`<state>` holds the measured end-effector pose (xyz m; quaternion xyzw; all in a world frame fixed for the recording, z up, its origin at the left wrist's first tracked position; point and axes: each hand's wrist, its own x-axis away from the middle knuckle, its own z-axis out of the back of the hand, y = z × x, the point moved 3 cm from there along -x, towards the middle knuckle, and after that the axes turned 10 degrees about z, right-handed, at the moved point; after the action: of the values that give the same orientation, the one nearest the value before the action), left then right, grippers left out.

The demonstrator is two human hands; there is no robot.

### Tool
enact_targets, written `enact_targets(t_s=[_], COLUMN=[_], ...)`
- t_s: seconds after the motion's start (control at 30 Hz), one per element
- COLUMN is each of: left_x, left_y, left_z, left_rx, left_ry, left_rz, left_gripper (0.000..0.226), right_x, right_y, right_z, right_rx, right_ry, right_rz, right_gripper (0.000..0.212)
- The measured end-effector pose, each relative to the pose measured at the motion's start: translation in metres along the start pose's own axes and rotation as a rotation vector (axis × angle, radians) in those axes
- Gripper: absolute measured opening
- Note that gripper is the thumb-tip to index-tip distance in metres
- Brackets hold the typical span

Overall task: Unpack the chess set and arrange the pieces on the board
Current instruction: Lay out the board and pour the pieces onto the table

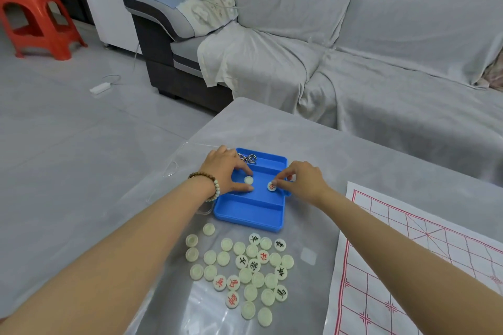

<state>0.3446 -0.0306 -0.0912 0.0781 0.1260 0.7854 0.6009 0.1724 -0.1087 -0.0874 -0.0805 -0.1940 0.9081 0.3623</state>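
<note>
Here, the left hand [227, 171] curls finger and thumb round a blank piece [248, 180] in the middle compartment of the blue tray [250, 215]. Just right of it, the right hand [302, 181] pinches a red-marked piece [272, 186]. The unpacked pile [245, 272] lies nearer on the surface, and the board [408, 253] lies rightward, closest to the right hand.

**Even, soft light; wide-angle bend at the edges**

The room is bright, evenly lit by diffuse light. Faint, soft shadows lie under the left hand [227, 171] and right hand [302, 181] in the blue tray [253, 212]. Pale glare streaks the clear plastic sheet [190, 315] on the surface [326, 149]. Forearms swell and the sofa [381, 35] curves toward the frame edges; the corners look slightly soft.
</note>
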Motion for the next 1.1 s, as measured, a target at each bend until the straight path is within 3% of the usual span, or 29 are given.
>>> enact_targets(t_s=[0.13,0.2,0.33,0.4,0.63,0.9,1.1], left_x=[0.005,0.019,0.078,0.113,0.202,0.211,0.179], left_y=[0.006,0.011,0.009,0.003,-0.011,-0.005,-0.016], left_z=[0.003,0.011,0.028,0.028,0.018,0.009,0.028], left_rx=[-0.004,0.109,0.385,0.386,0.203,0.145,0.321], left_ry=[0.025,0.104,0.151,0.074,-0.173,-0.136,-0.016], left_rz=[0.018,0.010,0.042,0.058,0.053,0.003,0.110], left_gripper=[0.027,0.022,0.014,0.015,0.021,0.025,0.018], right_x=[0.014,0.035,0.087,0.108,0.150,0.164,0.132], right_y=[-0.007,-0.018,-0.037,-0.046,-0.087,-0.107,-0.086], right_z=[0.004,0.011,0.008,-0.003,-0.040,-0.058,-0.026], right_rx=[-0.263,-0.469,-0.786,-0.703,-0.432,-0.265,-0.443], right_ry=[0.135,0.198,-0.005,-0.106,-0.199,-0.134,0.019], right_rz=[-0.015,0.002,0.018,0.049,0.207,0.223,0.134], right_gripper=[0.011,0.009,0.008,0.007,0.010,0.017,0.005])
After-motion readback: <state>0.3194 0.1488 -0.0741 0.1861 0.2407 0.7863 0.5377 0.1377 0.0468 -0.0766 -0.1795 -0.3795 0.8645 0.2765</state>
